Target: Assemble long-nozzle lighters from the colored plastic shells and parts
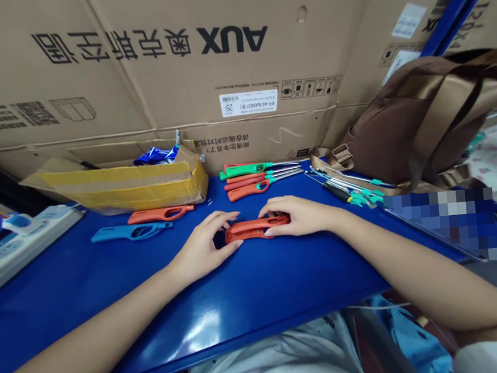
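Note:
An orange lighter casing [248,228] lies lengthwise in front of me on the blue table, its hollow side facing me. Around its right end the fingers and thumb of my right hand [297,214] are closed. My left hand [205,242] curves about the left end, thumb at the near edge and fingers at the far edge. Left of it are another orange casing [159,214] and a blue casing [130,232]. Behind the hands lie several long-nosed lighters, one of them a green lighter [245,170] and the others orange, such as the nearest orange lighter [246,190].
A taped cardboard box [144,187] with a blue packet stands back left, near a power strip [27,243]. To the right lie metal lighter rods [348,183], a brown bag [393,127] and a partly blurred flat device [435,231]. Cardboard [157,96] walls the back.

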`<control>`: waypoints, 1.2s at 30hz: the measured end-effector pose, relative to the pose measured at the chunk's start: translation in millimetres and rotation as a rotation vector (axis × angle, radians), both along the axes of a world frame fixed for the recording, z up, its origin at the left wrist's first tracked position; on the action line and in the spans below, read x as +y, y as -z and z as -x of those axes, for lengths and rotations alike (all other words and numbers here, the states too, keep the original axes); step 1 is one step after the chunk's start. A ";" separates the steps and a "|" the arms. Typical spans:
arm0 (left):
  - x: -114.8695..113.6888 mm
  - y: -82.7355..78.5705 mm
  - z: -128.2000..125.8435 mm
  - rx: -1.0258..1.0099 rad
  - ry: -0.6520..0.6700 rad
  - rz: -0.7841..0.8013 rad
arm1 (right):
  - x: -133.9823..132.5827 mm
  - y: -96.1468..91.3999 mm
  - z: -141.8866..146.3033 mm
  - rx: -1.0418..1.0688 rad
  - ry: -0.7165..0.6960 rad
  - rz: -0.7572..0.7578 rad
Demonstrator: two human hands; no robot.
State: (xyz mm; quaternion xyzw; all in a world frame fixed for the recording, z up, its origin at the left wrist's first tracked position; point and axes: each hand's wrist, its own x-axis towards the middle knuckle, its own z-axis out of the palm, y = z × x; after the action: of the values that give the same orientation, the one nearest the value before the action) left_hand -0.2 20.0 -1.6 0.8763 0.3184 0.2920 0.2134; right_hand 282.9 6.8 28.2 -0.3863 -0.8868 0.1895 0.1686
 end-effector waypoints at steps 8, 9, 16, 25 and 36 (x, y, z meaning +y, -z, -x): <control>0.4 2.0 1.3 -0.017 -0.010 -0.014 | 9.8 5.5 -2.6 0.040 0.333 0.028; 0.0 1.9 1.4 -0.022 -0.010 -0.018 | 11.7 6.6 -3.6 0.036 0.382 0.025; -3.6 -4.2 1.6 0.014 0.035 -0.037 | 23.0 9.8 -15.9 -0.008 0.632 -0.013; -5.3 -11.0 1.6 0.099 0.191 -0.143 | 29.5 9.0 -34.6 -0.042 0.682 -0.026; -2.1 -5.3 3.4 0.237 0.176 -0.089 | 15.7 -11.8 -15.4 0.257 0.364 0.036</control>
State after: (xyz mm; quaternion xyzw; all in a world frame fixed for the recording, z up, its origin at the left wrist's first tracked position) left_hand -3.6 17.9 3.6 0.9377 0.2501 0.1806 0.1601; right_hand 298.3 22.5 40.0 -0.5155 -0.7703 0.2194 0.3047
